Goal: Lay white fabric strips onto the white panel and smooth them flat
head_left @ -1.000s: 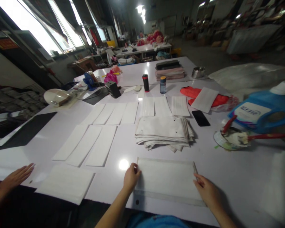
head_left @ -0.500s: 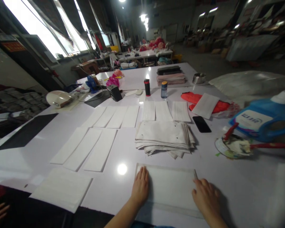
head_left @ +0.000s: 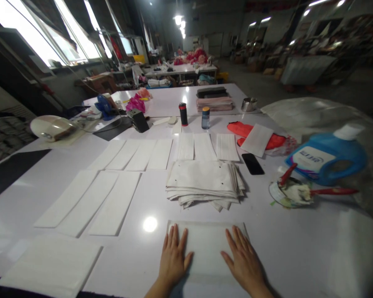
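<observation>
Left hand (head_left: 174,258) and right hand (head_left: 244,258) are pressing down, fingers spread, on a white fabric sheet (head_left: 207,244) lying on the worktop (head_left: 292,252). A stack of folded white cloth (head_left: 202,182) is sitting just ahead of the hands, and white strips (head_left: 115,203) are lying ahead and left.

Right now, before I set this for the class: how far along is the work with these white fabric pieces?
Done-looking: ten white strips lie flat in rows on the table. In hand: the left hand and right hand press flat on a white panel at the near edge. Left: a folded white stack sits unspread beyond the panel.
</observation>
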Available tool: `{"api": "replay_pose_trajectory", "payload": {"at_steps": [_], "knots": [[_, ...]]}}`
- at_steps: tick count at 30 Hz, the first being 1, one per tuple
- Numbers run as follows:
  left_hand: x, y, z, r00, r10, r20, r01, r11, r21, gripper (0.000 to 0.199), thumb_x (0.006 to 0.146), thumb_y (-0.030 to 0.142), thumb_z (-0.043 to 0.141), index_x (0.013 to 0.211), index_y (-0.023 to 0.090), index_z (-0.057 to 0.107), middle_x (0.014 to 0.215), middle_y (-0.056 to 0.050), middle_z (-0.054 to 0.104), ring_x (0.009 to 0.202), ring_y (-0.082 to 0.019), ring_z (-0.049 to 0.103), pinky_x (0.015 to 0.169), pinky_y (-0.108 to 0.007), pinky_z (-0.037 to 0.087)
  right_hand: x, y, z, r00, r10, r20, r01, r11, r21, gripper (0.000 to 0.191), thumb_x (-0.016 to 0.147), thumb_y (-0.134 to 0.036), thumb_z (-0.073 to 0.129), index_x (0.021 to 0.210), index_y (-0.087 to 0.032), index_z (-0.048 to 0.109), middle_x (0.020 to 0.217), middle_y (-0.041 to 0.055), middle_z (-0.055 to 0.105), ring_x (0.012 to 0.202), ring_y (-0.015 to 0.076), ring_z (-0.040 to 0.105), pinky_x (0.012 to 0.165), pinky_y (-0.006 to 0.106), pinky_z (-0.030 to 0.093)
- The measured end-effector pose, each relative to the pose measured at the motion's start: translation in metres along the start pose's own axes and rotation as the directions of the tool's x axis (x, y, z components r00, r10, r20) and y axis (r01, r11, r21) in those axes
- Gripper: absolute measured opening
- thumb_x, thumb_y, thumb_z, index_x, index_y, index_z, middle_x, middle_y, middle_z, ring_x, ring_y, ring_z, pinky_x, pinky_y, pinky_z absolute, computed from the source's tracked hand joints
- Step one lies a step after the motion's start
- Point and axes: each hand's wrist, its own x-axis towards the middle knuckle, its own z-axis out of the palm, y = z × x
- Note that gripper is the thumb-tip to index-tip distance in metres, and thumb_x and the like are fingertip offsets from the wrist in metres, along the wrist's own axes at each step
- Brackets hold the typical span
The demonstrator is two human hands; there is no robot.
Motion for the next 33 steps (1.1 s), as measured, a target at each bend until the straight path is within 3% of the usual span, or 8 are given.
{"api": "replay_pose_trajectory", "payload": {"at_steps": [10,14,18,22,24,27,29,33], "knots": [[-0.002,0.002,-0.008,1.000,-0.011,-0.017,0.010,0.999,-0.041,0.077,0.083,0.052,0.051,0.147,0.026,0.017,0.156,-0.014,0.011,0.139,-0.038,0.024,0.105,-0.052,0.033,-0.003,0.007,0.020,0.994,-0.025,-0.104,0.025,1.000,-0.001,0.072,0.085,-0.057,0.048,0.140,-0.011,0.040,0.151,0.0186,0.017,0.136,0.0361,0.020,0.105,0.052,0.032],[0.000,0.000,-0.002,1.000,-0.009,-0.020,0.008,0.998,-0.056,0.078,0.081,0.054,0.052,0.146,0.028,0.018,0.155,-0.013,0.016,0.138,-0.037,0.028,0.105,-0.051,0.034,0.009,0.015,0.004,0.993,-0.013,-0.119,0.019,0.999,0.051,0.059,0.087,-0.053,0.044,0.132,-0.015,0.052,0.145,0.0165,0.034,0.132,0.0367,0.029,0.101,0.054,0.036],[0.003,0.000,0.002,1.000,-0.006,-0.014,0.005,0.996,-0.085,0.081,0.078,0.057,0.055,0.146,0.030,0.020,0.153,-0.013,0.024,0.136,-0.038,0.032,0.103,-0.053,0.035,0.068,0.034,-0.038,0.972,0.152,-0.180,-0.096,0.954,0.285,0.050,0.089,-0.047,0.035,0.112,-0.015,0.066,0.114,0.0157,0.061,0.110,0.0302,0.053,0.097,0.045,0.041],[0.008,-0.004,-0.008,0.996,-0.064,-0.069,0.053,0.988,-0.146,0.070,0.080,0.043,0.055,0.143,0.030,0.030,0.153,-0.011,0.028,0.137,-0.037,0.030,0.101,-0.053,0.037,0.154,0.062,-0.066,0.925,0.329,-0.189,-0.245,0.899,0.362,0.047,0.086,-0.042,0.034,0.107,-0.012,0.065,0.094,0.0141,0.065,0.086,0.0251,0.061,0.080,0.037,0.048],[0.009,-0.012,-0.017,0.985,-0.142,-0.099,0.112,0.958,-0.263,0.057,0.079,0.029,0.052,0.136,0.028,0.046,0.145,-0.010,0.043,0.133,-0.033,0.038,0.100,-0.050,0.040,0.190,0.073,-0.069,0.902,0.405,-0.146,-0.330,0.868,0.372,0.041,0.083,-0.040,0.040,0.101,-0.013,0.066,0.087,0.0130,0.066,0.078,0.0251,0.062,0.070,0.036,0.049],[0.009,-0.034,-0.033,0.937,-0.349,0.000,0.298,0.798,-0.523,0.032,0.071,0.017,0.045,0.089,0.028,0.069,0.095,-0.006,0.071,0.096,-0.026,0.062,0.083,-0.039,0.050,0.224,0.081,-0.071,0.874,0.483,-0.057,-0.427,0.818,0.385,0.029,0.074,-0.042,0.055,0.081,-0.017,0.066,0.070,0.0085,0.065,0.064,0.0245,0.061,0.059,0.035,0.046],[0.007,-0.050,-0.042,0.861,-0.493,0.123,0.445,0.616,-0.650,0.019,0.067,0.018,0.043,0.060,0.026,0.059,0.064,-0.002,0.063,0.069,-0.021,0.060,0.070,-0.033,0.049,0.236,0.082,-0.074,0.857,0.515,-0.008,-0.468,0.786,0.404,0.021,0.066,-0.041,0.062,0.065,-0.020,0.060,0.059,0.0045,0.061,0.056,0.0233,0.058,0.055,0.034,0.045],[0.009,-0.071,-0.049,0.714,-0.639,0.285,0.571,0.298,-0.765,0.023,0.072,0.035,0.042,0.053,0.023,0.046,0.048,0.002,0.050,0.052,-0.016,0.050,0.056,-0.029,0.042,0.250,0.073,-0.093,0.853,0.521,0.033,-0.469,0.737,0.486,0.019,0.056,-0.036,0.064,0.052,-0.024,0.049,0.052,0.0039,0.058,0.054,0.0250,0.057,0.055,0.036,0.043]]}}
